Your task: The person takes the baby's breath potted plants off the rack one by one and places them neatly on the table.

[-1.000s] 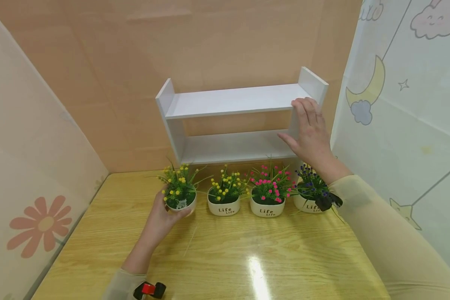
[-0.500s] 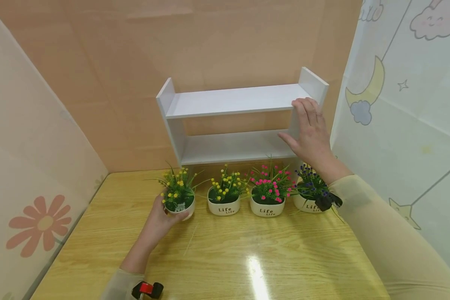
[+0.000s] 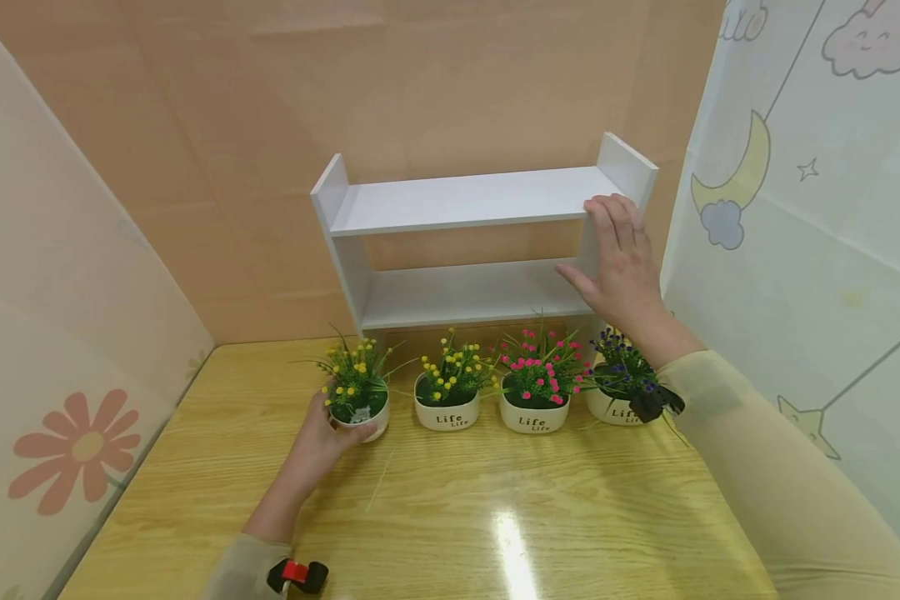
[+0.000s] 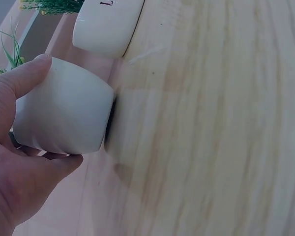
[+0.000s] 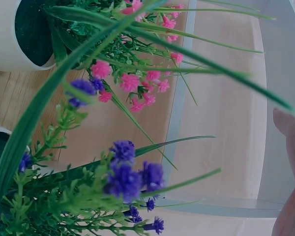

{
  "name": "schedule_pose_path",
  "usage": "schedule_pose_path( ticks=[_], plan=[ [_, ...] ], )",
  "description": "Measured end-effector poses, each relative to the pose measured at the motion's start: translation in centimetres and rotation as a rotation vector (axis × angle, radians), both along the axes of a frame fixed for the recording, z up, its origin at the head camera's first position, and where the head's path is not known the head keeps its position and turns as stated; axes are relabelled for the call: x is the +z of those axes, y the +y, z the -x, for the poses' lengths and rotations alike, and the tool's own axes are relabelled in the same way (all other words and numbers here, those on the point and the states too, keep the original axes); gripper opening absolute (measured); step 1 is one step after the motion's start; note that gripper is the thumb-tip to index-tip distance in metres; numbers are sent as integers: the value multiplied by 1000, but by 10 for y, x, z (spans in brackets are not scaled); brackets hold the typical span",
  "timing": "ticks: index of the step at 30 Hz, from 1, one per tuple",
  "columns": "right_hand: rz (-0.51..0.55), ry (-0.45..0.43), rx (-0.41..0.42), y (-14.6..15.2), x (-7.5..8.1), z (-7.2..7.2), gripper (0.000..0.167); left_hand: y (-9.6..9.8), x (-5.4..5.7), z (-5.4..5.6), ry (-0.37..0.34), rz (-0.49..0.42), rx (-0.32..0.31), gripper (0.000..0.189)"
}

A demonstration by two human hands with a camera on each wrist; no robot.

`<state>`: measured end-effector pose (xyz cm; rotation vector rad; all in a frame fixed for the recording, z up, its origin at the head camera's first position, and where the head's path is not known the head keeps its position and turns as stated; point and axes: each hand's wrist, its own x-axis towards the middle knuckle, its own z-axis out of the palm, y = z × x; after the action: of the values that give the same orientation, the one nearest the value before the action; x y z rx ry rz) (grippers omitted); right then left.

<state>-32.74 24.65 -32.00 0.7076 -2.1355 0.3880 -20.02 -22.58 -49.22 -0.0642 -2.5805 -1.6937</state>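
My left hand (image 3: 317, 442) grips the white pot of the leftmost artificial plant (image 3: 357, 375), which has small yellow flowers. In the left wrist view, the thumb lies along one side of this pot (image 4: 64, 108) and the fingers wrap the other, its base right at the tabletop. My right hand (image 3: 621, 271) rests with extended fingers on the right side panel of a white two-tier shelf (image 3: 465, 202). Only part of that hand (image 5: 292, 172) shows at the edge of the right wrist view, beyond purple flowers (image 5: 125, 179).
Three more potted plants stand in a row before the shelf: one yellow-flowered (image 3: 447, 415), one pink-flowered (image 3: 534, 417), one purple-flowered (image 3: 611, 408) under my right forearm. All are on a wooden table (image 3: 435, 517). An orange-tan backdrop (image 3: 450, 83) and printed side walls enclose it.
The leftmost plant has shifted slightly left and turned a little in my left hand. My right hand stays where it was on the shelf.
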Motion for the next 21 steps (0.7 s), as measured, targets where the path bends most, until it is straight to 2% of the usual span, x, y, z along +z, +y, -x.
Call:
schedule_pose_path(
  ticks=[11, 18, 21],
  plan=[
    [-8, -12, -16, 1, 1, -3, 94, 5, -2, -2, -18, -22, -16, 116],
    [-7, -26, -14, 2, 2, -4, 95, 7, -5, 1, 51, -6, -40, 110],
    [-10, -33, -14, 2, 3, -5, 95, 6, -5, -1, 56, -18, -57, 112]
  ],
)
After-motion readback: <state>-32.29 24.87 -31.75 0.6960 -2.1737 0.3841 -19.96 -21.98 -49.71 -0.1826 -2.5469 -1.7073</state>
